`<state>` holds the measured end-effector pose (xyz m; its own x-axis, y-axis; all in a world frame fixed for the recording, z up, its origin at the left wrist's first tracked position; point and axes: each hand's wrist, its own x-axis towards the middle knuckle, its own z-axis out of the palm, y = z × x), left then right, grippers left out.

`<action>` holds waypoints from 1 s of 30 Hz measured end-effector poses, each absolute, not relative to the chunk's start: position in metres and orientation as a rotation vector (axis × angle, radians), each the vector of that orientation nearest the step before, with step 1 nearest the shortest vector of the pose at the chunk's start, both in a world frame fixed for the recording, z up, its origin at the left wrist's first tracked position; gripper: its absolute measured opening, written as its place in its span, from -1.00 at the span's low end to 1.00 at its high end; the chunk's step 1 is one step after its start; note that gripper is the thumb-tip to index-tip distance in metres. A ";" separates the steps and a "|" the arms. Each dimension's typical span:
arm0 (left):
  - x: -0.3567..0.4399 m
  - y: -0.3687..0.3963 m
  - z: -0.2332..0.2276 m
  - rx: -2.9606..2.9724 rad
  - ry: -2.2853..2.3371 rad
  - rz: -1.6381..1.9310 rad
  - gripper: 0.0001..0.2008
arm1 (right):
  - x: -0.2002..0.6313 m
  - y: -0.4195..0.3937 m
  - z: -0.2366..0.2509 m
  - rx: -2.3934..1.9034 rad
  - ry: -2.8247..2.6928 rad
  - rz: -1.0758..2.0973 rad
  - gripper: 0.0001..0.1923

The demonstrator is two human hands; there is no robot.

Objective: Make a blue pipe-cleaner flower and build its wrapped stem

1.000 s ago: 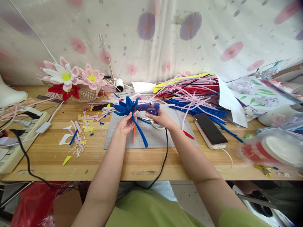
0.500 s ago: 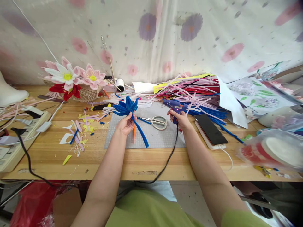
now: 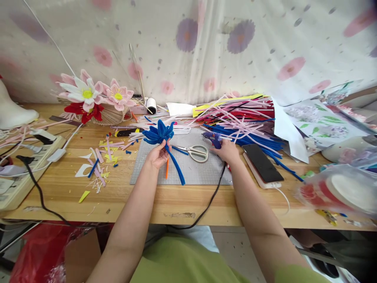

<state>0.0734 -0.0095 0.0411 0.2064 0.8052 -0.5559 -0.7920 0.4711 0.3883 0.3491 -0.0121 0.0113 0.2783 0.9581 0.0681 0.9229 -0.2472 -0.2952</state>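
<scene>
Blue fuzzy flower (image 3: pixel 159 134): left of the scissors (image 3: pixel 190 151), pinched at its base by the left hand (image 3: pixel 158 156); stem slants rightward, toward the person. Glue gun (image 3: pixel 212 137): right of the scissors, gripped by the right hand (image 3: pixel 229 151), nozzle pointing left.

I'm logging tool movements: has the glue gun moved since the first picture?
Yes: the glue gun has moved right, away from the blue flower, towards the resting phone.
</scene>
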 end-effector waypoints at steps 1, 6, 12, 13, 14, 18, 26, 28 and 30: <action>0.073 -0.010 0.041 0.019 0.788 1.110 -0.79 | 0.350 -0.018 0.021 -2.332 -1.761 0.125 -0.46; 0.074 -0.010 0.041 0.024 0.774 1.107 -0.77 | 0.323 -0.031 0.060 -2.046 -1.957 0.434 -0.76; 0.079 -0.010 0.045 0.075 0.803 1.111 -0.81 | 0.244 -0.004 0.055 -1.381 -1.766 0.822 -0.82; 0.079 -0.010 0.046 0.089 0.812 1.108 -0.82 | 0.234 0.001 0.053 -1.340 -1.746 0.855 -0.83; 0.079 -0.010 0.046 0.101 0.819 1.102 -0.83 | 0.227 0.005 0.050 -1.296 -1.741 0.875 -0.84; 0.077 -0.010 0.047 0.118 0.844 1.101 -0.86 | 0.213 0.013 0.047 -1.180 -1.788 0.807 -0.88; 0.076 -0.011 0.039 0.203 0.823 1.083 -0.84 | 0.203 0.009 0.055 -1.398 -1.798 0.542 -0.91; 0.077 -0.010 0.038 0.257 0.819 1.096 -0.84 | 0.199 0.007 0.054 -1.428 -1.695 0.527 -0.90; 0.078 -0.010 0.039 0.323 0.827 1.110 -0.85 | 0.195 0.005 0.052 -1.428 -1.586 0.540 -0.89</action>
<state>0.0779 -0.0104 0.0388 0.1925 0.8847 -0.4245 -0.6598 0.4369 0.6114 0.1946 0.0047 0.0520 0.0792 0.9412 0.3285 0.5449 0.2350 -0.8049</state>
